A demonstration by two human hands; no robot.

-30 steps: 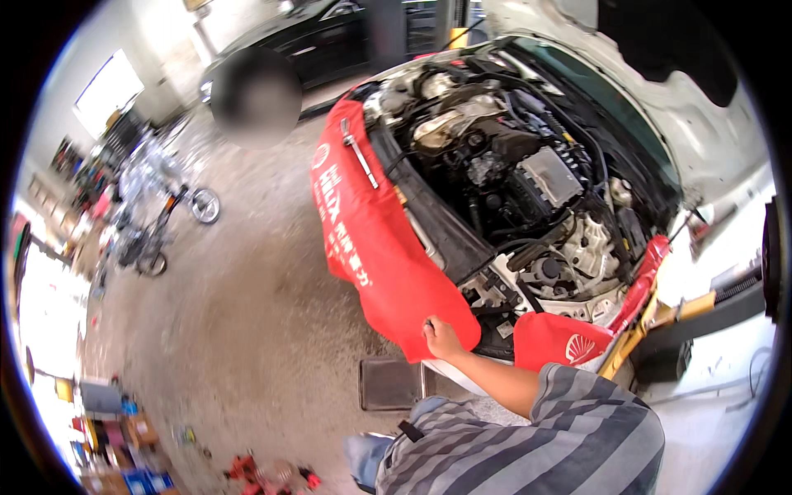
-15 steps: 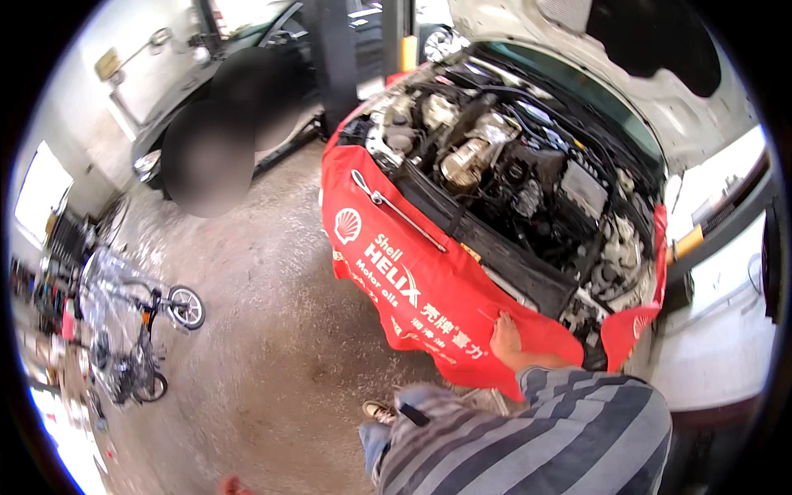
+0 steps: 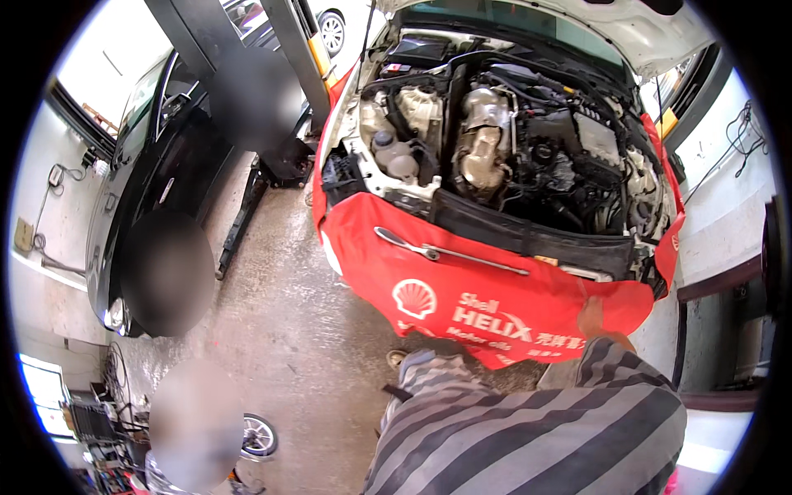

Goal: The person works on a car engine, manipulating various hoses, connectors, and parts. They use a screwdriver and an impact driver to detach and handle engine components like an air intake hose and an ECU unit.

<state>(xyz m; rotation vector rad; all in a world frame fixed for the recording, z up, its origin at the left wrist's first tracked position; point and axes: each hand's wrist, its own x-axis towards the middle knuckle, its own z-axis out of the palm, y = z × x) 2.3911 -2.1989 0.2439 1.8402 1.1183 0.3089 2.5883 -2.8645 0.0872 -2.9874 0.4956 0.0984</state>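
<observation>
Over the red cover (image 3: 375, 272) the right hand (image 3: 591, 315) extends forward, its grip impossible to tell.

an exposed car engine (image 3: 565, 136) and lift post (image 3: 299, 54) mark a repair workshop.

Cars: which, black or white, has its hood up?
White car, right: raised hood, engine exposed, red fender cover across its front. Black car, left: no cover visible.

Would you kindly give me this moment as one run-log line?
right hand: on red cover, grip unclear | left hand: out of view | ratchet wrench: lying on red cover | hood: raised | engine bay: exposed
</observation>
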